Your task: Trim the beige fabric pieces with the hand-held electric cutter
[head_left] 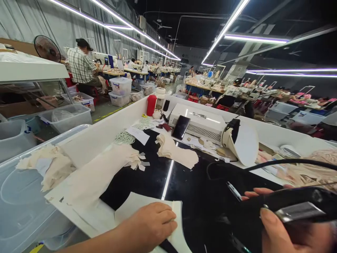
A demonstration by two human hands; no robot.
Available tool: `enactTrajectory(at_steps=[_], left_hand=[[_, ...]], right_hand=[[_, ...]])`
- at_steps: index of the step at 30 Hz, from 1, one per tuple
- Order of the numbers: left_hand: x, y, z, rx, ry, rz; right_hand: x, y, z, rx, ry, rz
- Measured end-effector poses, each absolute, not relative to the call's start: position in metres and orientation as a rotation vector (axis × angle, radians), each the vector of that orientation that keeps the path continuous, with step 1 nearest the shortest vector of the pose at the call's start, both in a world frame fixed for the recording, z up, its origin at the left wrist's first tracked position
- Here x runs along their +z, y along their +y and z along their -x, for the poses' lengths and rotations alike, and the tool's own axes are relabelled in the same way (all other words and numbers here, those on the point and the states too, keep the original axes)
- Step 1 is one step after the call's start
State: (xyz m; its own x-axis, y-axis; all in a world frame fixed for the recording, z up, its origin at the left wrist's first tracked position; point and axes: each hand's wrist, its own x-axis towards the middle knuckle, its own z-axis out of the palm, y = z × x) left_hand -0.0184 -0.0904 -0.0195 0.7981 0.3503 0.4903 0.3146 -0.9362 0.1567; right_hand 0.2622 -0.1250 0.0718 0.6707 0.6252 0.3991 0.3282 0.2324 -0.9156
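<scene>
My left hand [154, 225] presses down on a cream fabric piece [134, 209] at the front of the black tabletop. Its fingers are bent together at the strip along the fabric's right edge, and their tips are partly hidden. At the lower right, my right hand [279, 228] is wrapped around a black corded hand tool [297, 207] with a metal plate on its side. It is held above the table, to the right of the fabric, and its exact kind is unclear. Beyond my left hand lie a stack of cut cream pieces [176, 151] and a larger cream pile [102, 172].
A phone [180, 127] leans on a white vented box [198, 121], beside a white cone-shaped lamp [244, 142]. A red bottle [151, 105] stands in the far corner. White raised edges [105, 131] border the table. Plastic bins [23, 196] sit left. Co-workers sit farther off.
</scene>
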Motion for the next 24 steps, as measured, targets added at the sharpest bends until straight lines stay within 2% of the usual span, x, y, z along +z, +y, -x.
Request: enactTrajectory(at_steps=[6,10,17,24], left_hand=[[-0.041,-0.076,-0.010,1.000,0.553,-3.018],[-0.053,-0.069,-0.019,1.097,0.607,-3.054],[-0.057,-0.070,-0.013,0.997,0.682,-3.144],[-0.033,-0.084,-0.004,0.892,0.723,-3.037]], right_hand=[[0.065,-0.101,-0.234,0.492,-0.940,1.193],[0.054,-0.095,-0.221,0.527,-1.001,1.064],[0.052,-0.085,-0.196,0.502,-0.928,1.050],[0.058,-0.075,-0.185,0.514,-0.886,0.837]])
